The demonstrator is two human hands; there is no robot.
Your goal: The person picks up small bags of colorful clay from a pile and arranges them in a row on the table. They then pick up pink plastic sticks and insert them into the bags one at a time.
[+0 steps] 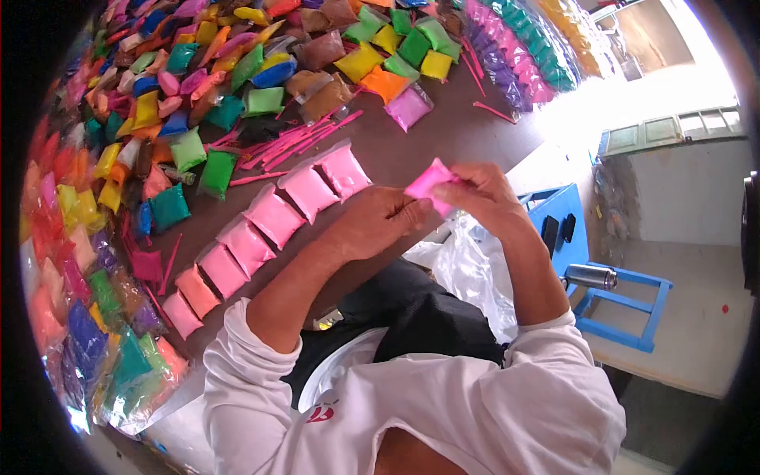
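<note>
Several small pink packets [273, 215] lay in a neat row on the brown table [443, 134]. We pinched one more pink packet [426, 182] between left hand [380, 223] and right hand [484, 194], above the table edge. It seemed the big pile of mixed packets [158, 119] was not yet handled

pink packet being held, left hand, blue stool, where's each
pink packet [426, 182], head view, its upper pink face
left hand [378, 223], head view, back of the hand
blue stool [564, 203], head view, its flat blue top
</note>
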